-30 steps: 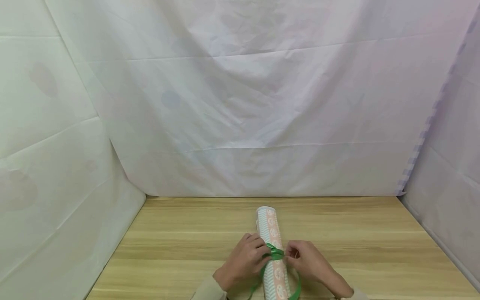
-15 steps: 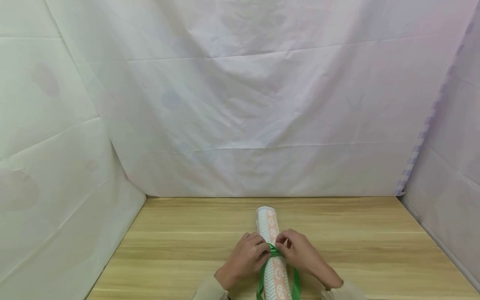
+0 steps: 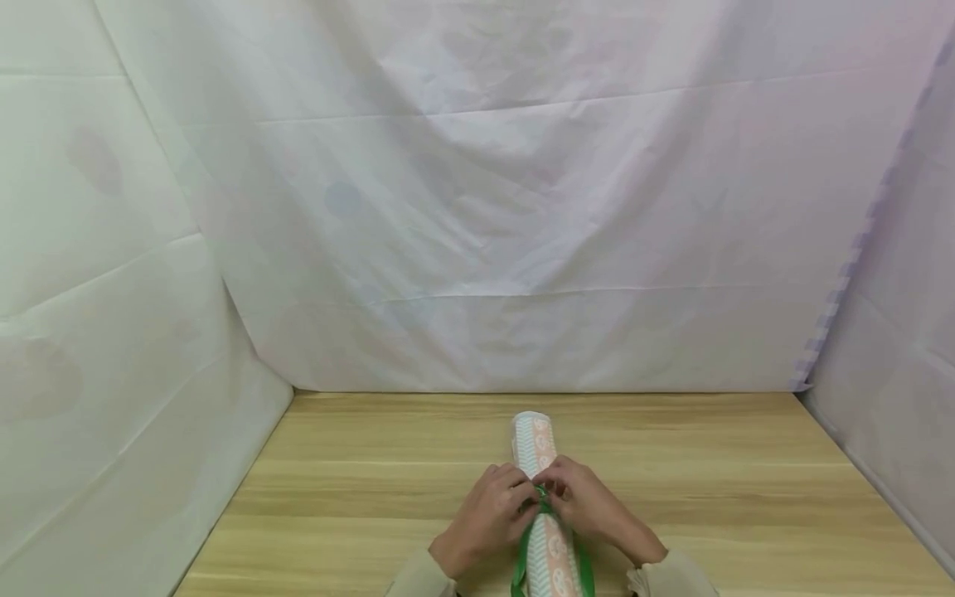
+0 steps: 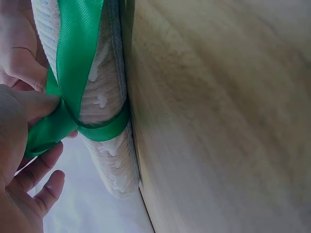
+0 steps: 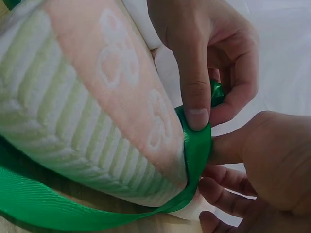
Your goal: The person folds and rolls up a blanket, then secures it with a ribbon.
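Observation:
A rolled towel (image 3: 534, 439), patterned in peach and pale green zigzag, lies lengthwise on the table. Around its middle runs a green satin ribbon (image 4: 80, 43), crossed over itself on top, with tails hanging down both sides. My left hand (image 3: 488, 510) pinches the ribbon at the crossing between thumb and fingers; a gathered fold sticks out beyond the thumb in the left wrist view. From the other side my right hand (image 3: 593, 506) grips the ribbon at the same crossing, its thumb (image 5: 228, 148) tucked against the band and partly hidden behind it.
The wood-grain table (image 3: 358, 464) extends to both sides of the towel. White cloth (image 3: 477, 207) hangs behind the table, with more cloth along the left and right sides.
My right hand has moved left from beside the roll to the crossing on top, near the left fingers. The left hand stays about where it was.

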### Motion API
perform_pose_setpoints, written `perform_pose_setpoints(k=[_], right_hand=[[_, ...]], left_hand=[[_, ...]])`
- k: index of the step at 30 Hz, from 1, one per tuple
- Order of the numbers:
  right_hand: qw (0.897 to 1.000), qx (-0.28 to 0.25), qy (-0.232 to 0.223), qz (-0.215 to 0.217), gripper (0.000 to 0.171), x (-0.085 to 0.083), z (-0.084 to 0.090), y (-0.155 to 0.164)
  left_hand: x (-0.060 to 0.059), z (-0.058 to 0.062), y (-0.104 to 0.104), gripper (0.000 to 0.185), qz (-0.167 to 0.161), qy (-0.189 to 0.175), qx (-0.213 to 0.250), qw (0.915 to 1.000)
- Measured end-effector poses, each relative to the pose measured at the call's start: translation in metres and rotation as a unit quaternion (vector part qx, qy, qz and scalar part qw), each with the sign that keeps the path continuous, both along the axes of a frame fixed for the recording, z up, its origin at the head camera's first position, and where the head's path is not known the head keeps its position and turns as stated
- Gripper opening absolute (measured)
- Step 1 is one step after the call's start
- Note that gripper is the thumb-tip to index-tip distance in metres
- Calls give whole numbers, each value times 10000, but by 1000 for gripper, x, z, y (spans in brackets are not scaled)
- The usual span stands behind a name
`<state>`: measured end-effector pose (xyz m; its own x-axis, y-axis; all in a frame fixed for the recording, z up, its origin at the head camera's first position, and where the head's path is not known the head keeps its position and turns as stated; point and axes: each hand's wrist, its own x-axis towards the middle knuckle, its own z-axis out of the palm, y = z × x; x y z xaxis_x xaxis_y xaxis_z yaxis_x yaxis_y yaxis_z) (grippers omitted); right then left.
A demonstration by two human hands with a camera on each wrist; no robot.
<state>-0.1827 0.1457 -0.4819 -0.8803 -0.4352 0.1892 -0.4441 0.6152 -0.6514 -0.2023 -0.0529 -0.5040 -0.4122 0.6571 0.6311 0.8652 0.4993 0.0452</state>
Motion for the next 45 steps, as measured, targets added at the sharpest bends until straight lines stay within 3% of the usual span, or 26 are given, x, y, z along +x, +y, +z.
perform_pose_setpoints(k=[9, 13, 19, 33, 39, 45], right_hand=[[9976, -485, -94, -480, 3, -1, -4, -4], [9935, -876, -511, -520, 6, -1, -3, -4], [9788, -1594, -1193, -477, 11, -1, -1, -5], [9655, -1911, -1640, -667, 14, 2, -4, -3], [9538, -2159, -1952, -744, 20, 8, 3, -3], [9341, -2624, -2293, -783, 25, 13, 2, -1]], left_hand=[[1, -2, 3, 10, 394, -170, 348, 9985], [1, -2, 5, 16, 560, -256, 625, 9961], [2, -2, 7, 28, 674, -491, 898, 9925], [3, 1, 9, 19, 901, -867, 714, 9896], [3, 2, 10, 20, 961, -897, 643, 9892], [2, 1, 10, 24, 874, -780, 786, 9900]])
